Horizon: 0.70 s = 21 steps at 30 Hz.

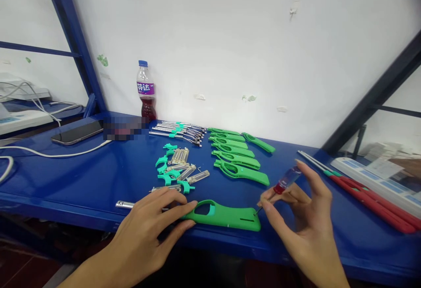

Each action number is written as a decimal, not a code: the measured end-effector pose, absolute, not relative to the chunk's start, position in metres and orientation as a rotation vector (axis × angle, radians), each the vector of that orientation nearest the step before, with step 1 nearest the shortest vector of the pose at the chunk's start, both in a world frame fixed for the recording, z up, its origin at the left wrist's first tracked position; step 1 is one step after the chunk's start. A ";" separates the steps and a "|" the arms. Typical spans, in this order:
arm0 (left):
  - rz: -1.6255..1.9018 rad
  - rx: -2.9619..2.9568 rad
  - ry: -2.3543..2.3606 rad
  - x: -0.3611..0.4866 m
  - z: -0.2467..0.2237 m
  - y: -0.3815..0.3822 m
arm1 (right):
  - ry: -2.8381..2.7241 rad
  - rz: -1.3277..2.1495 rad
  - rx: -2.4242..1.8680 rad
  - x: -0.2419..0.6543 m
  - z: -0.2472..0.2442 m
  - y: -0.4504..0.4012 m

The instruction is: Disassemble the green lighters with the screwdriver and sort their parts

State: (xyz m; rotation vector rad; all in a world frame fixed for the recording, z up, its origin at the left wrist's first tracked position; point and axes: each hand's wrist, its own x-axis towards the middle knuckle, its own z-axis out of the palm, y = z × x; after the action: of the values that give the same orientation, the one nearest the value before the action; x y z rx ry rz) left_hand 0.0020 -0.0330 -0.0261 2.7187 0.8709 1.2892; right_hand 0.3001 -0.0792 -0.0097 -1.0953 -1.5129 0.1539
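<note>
A green long-necked lighter [226, 217] lies along the table's front edge, its metal tube pointing left. My left hand [154, 222] grips it at the neck, thumb and fingers closed around it. In my right hand [302, 218] is a small screwdriver [287, 180] with a clear and red handle, held tilted between thumb and fingers. Its tip meets the lighter's right end, by a small hole. Beyond my left hand lie teal triggers [169, 177] and clear fuel tanks [187, 172]. Further back are silver lighter tubes [174, 131] with wires, and several green lighter shells [241, 172].
On the blue table [131, 178] a phone [79, 132] and a white cable [66, 151] lie at the left. A bottle [146, 90] stands against the wall. At the right are red lighters [371, 200] beside a white power strip [378, 183].
</note>
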 end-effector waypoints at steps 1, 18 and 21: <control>1.289 2.716 0.870 0.002 -0.026 -0.033 | -1.516 0.162 -1.100 0.300 -0.010 -0.080; 1.256 2.725 0.859 0.001 -0.029 -0.034 | -1.307 0.079 -0.924 0.288 -0.006 -0.076; 1.259 2.741 0.851 0.001 -0.027 -0.033 | -1.346 0.144 -0.960 0.290 -0.009 -0.079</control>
State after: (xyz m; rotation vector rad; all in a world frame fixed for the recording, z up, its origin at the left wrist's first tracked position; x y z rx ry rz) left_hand 0.0013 -0.0326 -0.0270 2.7407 0.8510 1.2590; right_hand 0.2901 -0.0789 -0.0086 -0.9597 -1.3456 0.1444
